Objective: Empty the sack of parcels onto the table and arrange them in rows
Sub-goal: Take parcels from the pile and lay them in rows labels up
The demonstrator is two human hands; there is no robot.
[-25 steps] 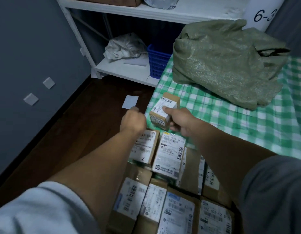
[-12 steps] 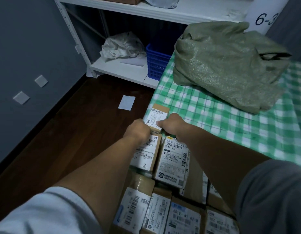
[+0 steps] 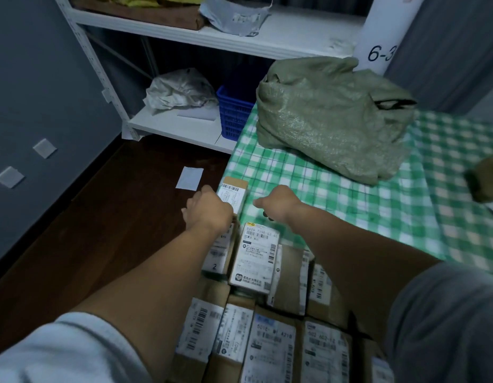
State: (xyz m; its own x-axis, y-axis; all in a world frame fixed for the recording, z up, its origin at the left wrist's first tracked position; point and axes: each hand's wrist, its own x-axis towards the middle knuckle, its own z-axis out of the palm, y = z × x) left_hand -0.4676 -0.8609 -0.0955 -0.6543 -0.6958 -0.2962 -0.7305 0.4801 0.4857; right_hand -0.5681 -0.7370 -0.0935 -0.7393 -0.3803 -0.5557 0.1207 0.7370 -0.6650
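The counter (image 3: 350, 217) in front of me wears a green-and-white check cloth, and the sack (image 3: 331, 117) on it is a dull olive green with a woven sheen. My parcels (image 3: 255, 258) are brown cardboard with white labels printed in black barcodes. The basket (image 3: 234, 114) is bright blue, the shelf (image 3: 181, 128) white, the floor (image 3: 101, 217) dark brown and the wall (image 3: 32, 78) grey-blue.
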